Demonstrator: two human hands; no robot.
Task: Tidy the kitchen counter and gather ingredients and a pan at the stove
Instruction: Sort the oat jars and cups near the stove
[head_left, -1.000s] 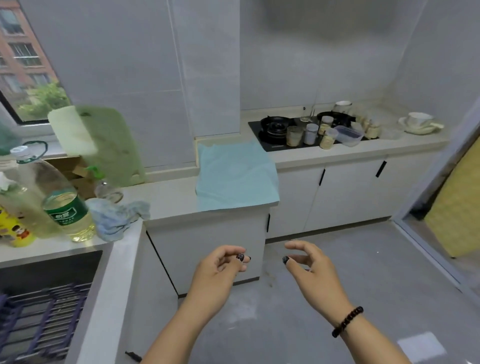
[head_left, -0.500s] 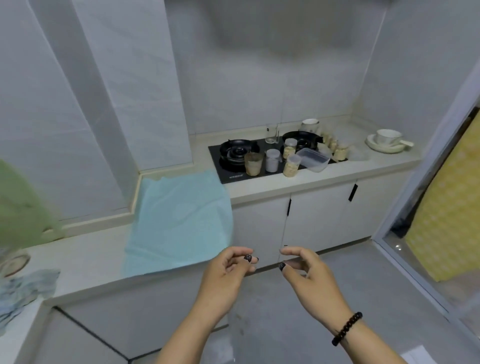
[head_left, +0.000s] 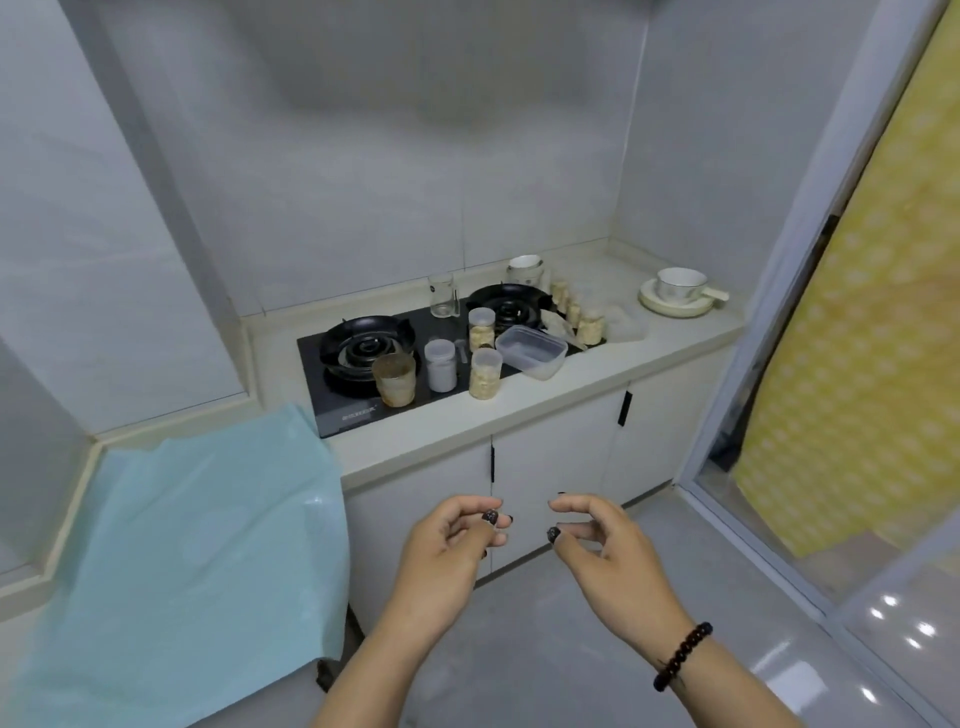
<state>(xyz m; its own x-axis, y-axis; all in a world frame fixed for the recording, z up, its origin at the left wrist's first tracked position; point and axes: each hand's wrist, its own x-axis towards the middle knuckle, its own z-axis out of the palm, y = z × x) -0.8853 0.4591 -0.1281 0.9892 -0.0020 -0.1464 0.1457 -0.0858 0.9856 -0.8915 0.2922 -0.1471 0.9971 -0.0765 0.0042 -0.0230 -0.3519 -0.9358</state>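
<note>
Head view, item by item.

Left hand (head_left: 447, 545): I am holding it out at 6 o'clock, fingers loosely curled, gripping nothing.

Right hand (head_left: 602, 551): just beside the left, loosely curled too, carrying nothing; a beaded bracelet (head_left: 680, 657) is sitting on the wrist.

Stove (head_left: 415, 364): lying at 12 o'clock on the counter (head_left: 519, 410), well apart from both hands.

Amber cup (head_left: 395, 379): standing on the stove's near edge. I am judging it light and rigid; best taken round the middle of its wall.

White jar (head_left: 440, 364) and two filled jars (head_left: 484, 373): standing just right of the cup. Probably light, smooth-sided, possibly slippery; grip below the lid.

Clear plastic box (head_left: 531, 351): at 1 o'clock, likely flimsy; lift by the rim.

Cup on saucer (head_left: 679, 293): far at 2 o'clock, looking ceramic and fragile; support the saucer from beneath.

Blue cloth (head_left: 197, 545): draping over the counter at 9 o'clock, soft; pinch a corner.

No pan is showing.
</note>
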